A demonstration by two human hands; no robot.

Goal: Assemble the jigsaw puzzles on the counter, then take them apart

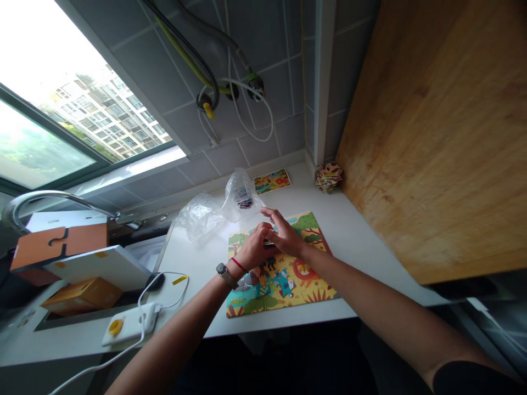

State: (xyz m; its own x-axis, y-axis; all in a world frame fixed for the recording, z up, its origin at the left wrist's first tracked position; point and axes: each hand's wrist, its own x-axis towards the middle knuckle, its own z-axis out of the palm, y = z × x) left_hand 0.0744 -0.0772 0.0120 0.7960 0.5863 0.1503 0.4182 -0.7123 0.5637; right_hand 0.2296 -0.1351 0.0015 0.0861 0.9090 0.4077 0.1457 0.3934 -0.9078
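Both hands meet over a jigsaw puzzle with animal pictures, a lion among them. My left hand, with a watch and red cord at the wrist, is closed around a small stack of puzzle pieces; mostly edges show. From the right, my right hand closes over the same stack, thumb against it and its forefinger stretched forward. A blue loose-looking piece lies on the puzzle below the hands. Fingers and palms hide most of the stack.
Behind the hands lie a clear plastic bag, another bag with pieces inside, and a picture card. A pile of pieces stands by the wooden panel. Left are a faucet, boxes and a white power strip.
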